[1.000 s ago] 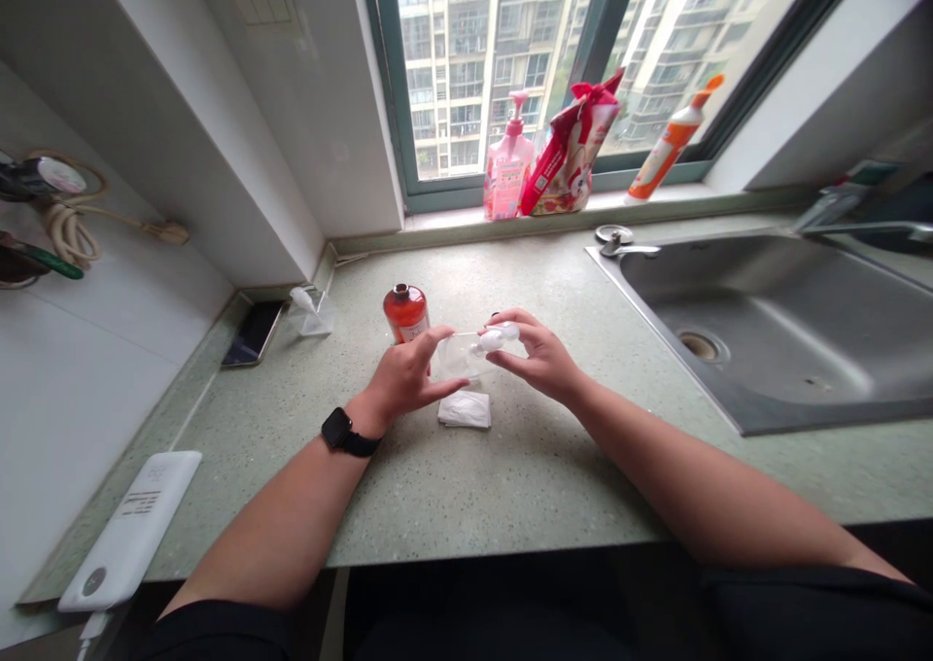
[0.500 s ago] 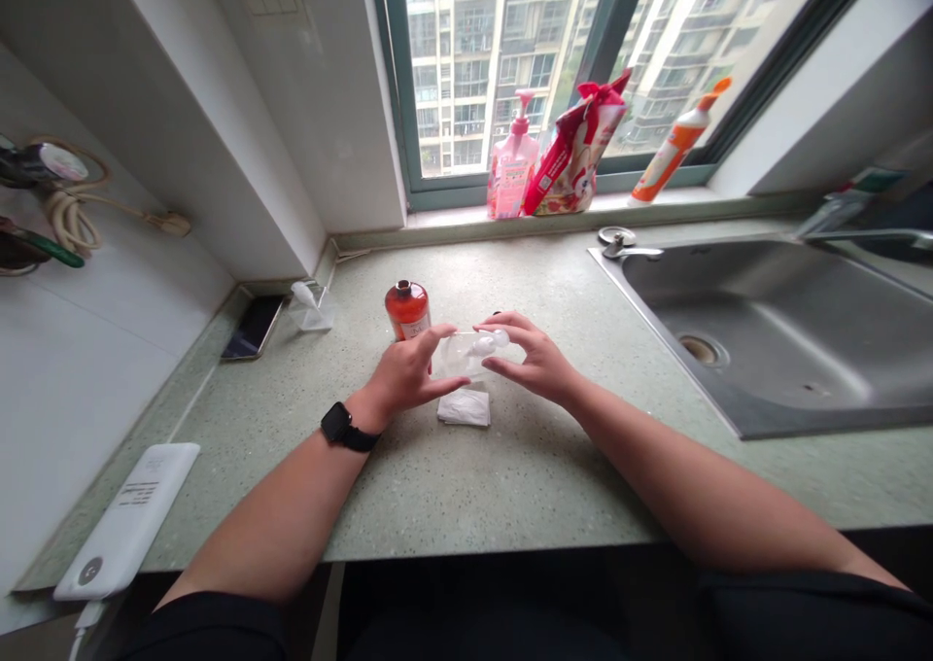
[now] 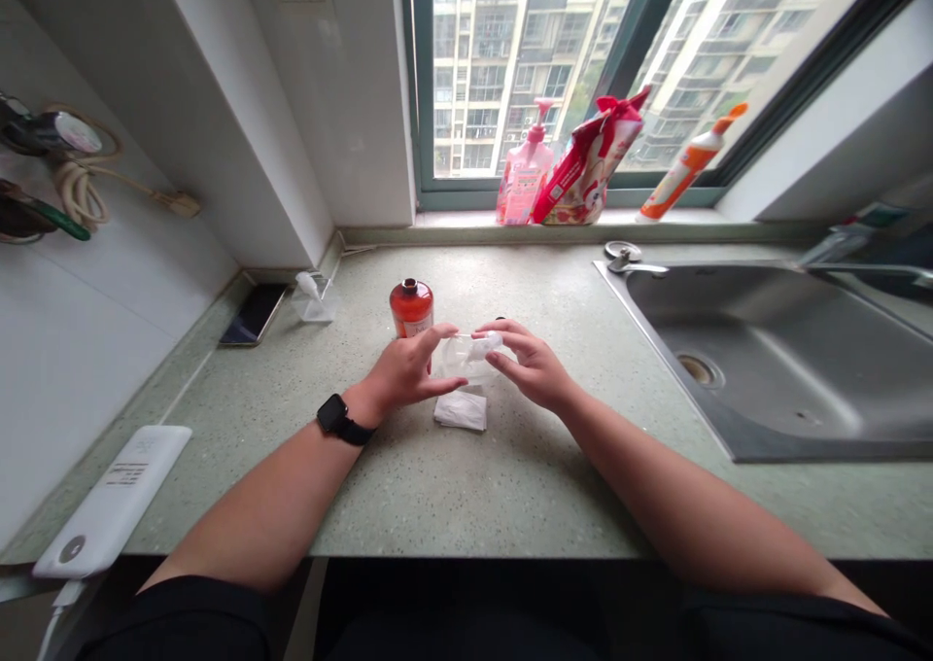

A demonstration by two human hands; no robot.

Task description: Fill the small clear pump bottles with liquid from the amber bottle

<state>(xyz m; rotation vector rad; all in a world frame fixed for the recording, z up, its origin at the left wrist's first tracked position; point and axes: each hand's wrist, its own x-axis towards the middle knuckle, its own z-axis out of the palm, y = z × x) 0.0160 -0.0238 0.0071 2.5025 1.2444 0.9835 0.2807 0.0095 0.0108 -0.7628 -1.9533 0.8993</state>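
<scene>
A clear plastic bottle (image 3: 458,354) lies on its side between my hands, its whitish top pointing right. My left hand (image 3: 409,367), a black watch on its wrist, grips the bottle's body with thumb and fingers. At the bottle's top end, the thumb and fingers of my right hand (image 3: 532,362) are closed around the whitish cap or pump (image 3: 484,346); its exact shape is unclear. Just behind my left hand stands an amber-red bottle (image 3: 412,303) with an uncovered neck. A folded white tissue (image 3: 461,411) rests on the counter in front of the clear bottle.
A small clear pump bottle (image 3: 315,299) and a phone (image 3: 255,314) are at the back left. A white power bank (image 3: 113,501) lies at the left edge. The steel sink (image 3: 787,350) is on the right. A pink pump bottle (image 3: 523,180) stands on the windowsill.
My right fingers have shifted slightly over the whitish top, covering more of it. My left hand keeps its grip on the clear bottle. The whole view has tilted a little.
</scene>
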